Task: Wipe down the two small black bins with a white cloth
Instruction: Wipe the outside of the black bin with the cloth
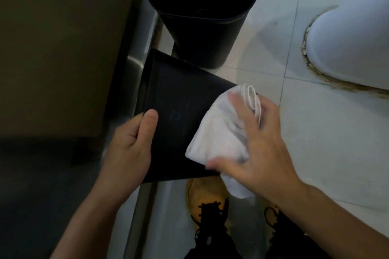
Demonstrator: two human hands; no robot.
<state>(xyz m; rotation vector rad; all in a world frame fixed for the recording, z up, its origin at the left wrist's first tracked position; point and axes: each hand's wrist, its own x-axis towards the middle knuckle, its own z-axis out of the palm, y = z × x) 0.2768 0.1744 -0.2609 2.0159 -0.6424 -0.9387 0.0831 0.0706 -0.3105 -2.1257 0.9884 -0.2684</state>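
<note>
A small black bin (pixel 179 101) is tipped on its side in mid-air, its rim toward the left. My left hand (pixel 132 143) grips its lower left edge, thumb on the upward-facing side. My right hand (pixel 250 141) holds a bunched white cloth (pixel 219 132) and presses it against the bin's right part, near its base. A loose end of the cloth hangs below my palm. A second black bin (pixel 202 12) stands upright on the floor just behind the first one, with its opening facing up.
A dark brown cabinet (pixel 63 48) with a metal edge strip fills the left side. White floor tiles (pixel 294 111) spread to the right. A white toilet base (pixel 349 48) stands at the upper right. My yellow shoes (pixel 206 191) are below the bin.
</note>
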